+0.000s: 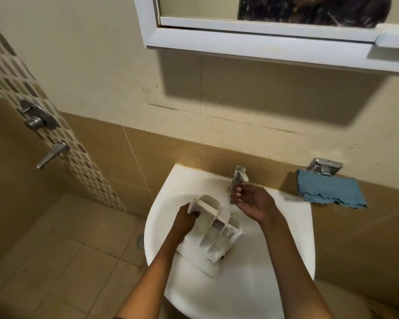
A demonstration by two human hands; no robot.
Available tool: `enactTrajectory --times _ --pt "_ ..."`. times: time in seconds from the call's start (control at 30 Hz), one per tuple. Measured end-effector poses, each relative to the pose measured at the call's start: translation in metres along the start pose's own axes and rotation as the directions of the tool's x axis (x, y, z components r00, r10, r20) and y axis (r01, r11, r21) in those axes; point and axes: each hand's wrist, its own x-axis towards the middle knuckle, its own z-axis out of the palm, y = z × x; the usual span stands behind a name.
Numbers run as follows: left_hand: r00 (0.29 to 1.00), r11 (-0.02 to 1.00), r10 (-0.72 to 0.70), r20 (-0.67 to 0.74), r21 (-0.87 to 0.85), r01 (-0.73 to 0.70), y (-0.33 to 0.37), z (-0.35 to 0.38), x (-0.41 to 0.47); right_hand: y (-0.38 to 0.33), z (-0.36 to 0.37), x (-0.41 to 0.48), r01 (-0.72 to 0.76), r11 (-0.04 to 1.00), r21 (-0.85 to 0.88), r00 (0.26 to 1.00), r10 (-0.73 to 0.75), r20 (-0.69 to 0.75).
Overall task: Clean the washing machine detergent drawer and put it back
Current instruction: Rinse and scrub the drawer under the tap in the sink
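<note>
- Head view caught one detergent drawer [213, 236] tilted over the sink [286, 226] basin, near its left rim.
- Left hand [186, 223] gripped the drawer's far-left end, fingertips hidden inside.
- Right hand [251, 202] hung loosely curled under the one tap [238, 178], holding nothing.
- One blue cloth [329, 192] hung just off the sink's right rim.

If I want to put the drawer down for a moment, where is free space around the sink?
Free: the sink rim right of the right hand, below the blue cloth, and the near basin under the drawer. Crowded: the back, where the right hand is at the tap, and basin middle, filled by the drawer in the left hand.
</note>
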Motion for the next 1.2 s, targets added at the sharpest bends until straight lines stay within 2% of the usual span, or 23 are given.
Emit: enactTrajectory --times 0.03,0.07,0.13,0.2,0.3,0.33,0.43,0.5,0.63,0.77,0.87,0.93,1.03,1.1,1.2 --pt "1.000 1.000 -0.002 0.000 0.003 0.002 0.001 0.000 -0.001 -0.006 0.016 -0.004 -0.021 0.982 -0.185 0.999 0.016 -0.030" --pt "1.000 1.000 -0.003 -0.001 0.004 0.003 0.002 0.000 -0.002 -0.009 0.029 -0.005 -0.041 0.916 -0.399 0.997 0.013 -0.073" --pt "1.000 1.000 0.000 0.000 0.012 0.000 0.003 -0.001 -0.003 -0.005 0.051 -0.006 -0.099 0.661 -0.744 0.986 -0.034 -0.162" --pt "1.000 1.000 0.012 0.004 0.024 -0.012 0.003 -0.001 -0.004 0.001 0.060 0.003 -0.168 0.336 -0.927 0.967 -0.125 -0.221" --pt "0.999 0.999 0.032 0.001 0.030 -0.032 0.005 -0.001 -0.005 0.011 0.059 0.021 -0.183 -0.174 -0.967 0.945 -0.301 -0.125" --pt "1.000 0.999 0.030 0.001 0.028 -0.030 0.005 -0.001 -0.006 0.016 0.058 0.024 -0.188 -0.284 -0.940 0.944 -0.316 -0.093" --pt "1.000 1.000 0.003 0.011 0.018 -0.003 0.005 -0.001 -0.006 0.032 0.059 0.026 -0.188 -0.440 -0.878 0.933 -0.359 -0.020" --pt "1.000 1.000 -0.006 0.018 0.017 0.006 0.004 -0.002 -0.005 0.036 0.059 0.028 -0.182 -0.472 -0.863 0.903 -0.427 0.043" --pt "1.000 1.000 -0.005 0.030 0.026 0.004 0.004 -0.003 -0.005 0.037 0.054 0.028 -0.169 -0.451 -0.876 0.875 -0.478 0.078" --pt "1.000 1.000 -0.004 0.003 0.028 0.004 0.004 -0.001 -0.007 0.029 0.055 0.026 -0.126 -0.443 -0.888 0.932 -0.359 0.047" --pt "1.000 0.999 -0.001 0.009 0.039 0.001 0.005 -0.001 -0.007 0.024 0.057 0.028 -0.158 -0.439 -0.885 0.956 -0.294 -0.025" --pt "1.000 0.999 -0.014 0.010 0.031 0.013 0.005 -0.001 -0.006 0.029 0.056 0.029 -0.184 -0.442 -0.878 0.930 -0.368 -0.010" --pt "1.000 0.999 -0.024 0.015 0.034 0.024 0.005 -0.001 -0.005 0.036 0.050 0.029 -0.176 -0.362 -0.915 0.873 -0.488 0.025" --pt "1.000 0.999 -0.020 0.014 0.032 0.019 0.005 -0.001 -0.005 0.031 0.051 0.027 -0.155 -0.330 -0.931 0.898 -0.440 0.007" --pt "1.000 1.000 -0.018 0.004 0.025 0.018 0.005 -0.001 -0.006 0.020 0.054 0.025 -0.166 -0.303 -0.938 0.962 -0.260 -0.086"
